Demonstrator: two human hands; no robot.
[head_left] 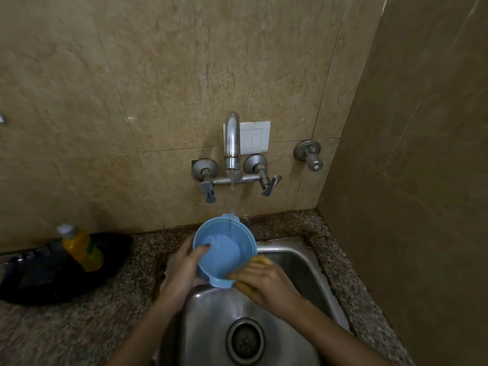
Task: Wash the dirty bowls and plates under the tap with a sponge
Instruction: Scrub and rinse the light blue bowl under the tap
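Two bare forearms reach up from the bottom edge over a steel sink (295, 262). The left hand (184, 270) grips a blue bowl (224, 252) at its left rim, thumb hooked inside the bowl and the other fingers curled behind its outer wall. The right hand (266, 285) is clamped round a yellow sponge (261, 260), pressing it against the bowl's lower right side (motion blur hides the single fingers).

The bowl is held above the basin, tilted toward the camera, right under the tap (232, 143). It is smooth round plastic with a small flat tab at its far rim and another at its near rim. A thin stream of water (232, 199) falls from the curved chrome spout onto the far rim. The basin is brushed metal with a round dark drain (245, 339). Around it lies a speckled granite counter (79, 326) – on its left a yellow bottle (81, 248) rests on crumpled black plastic (39, 278). The wall is beige marbled tile
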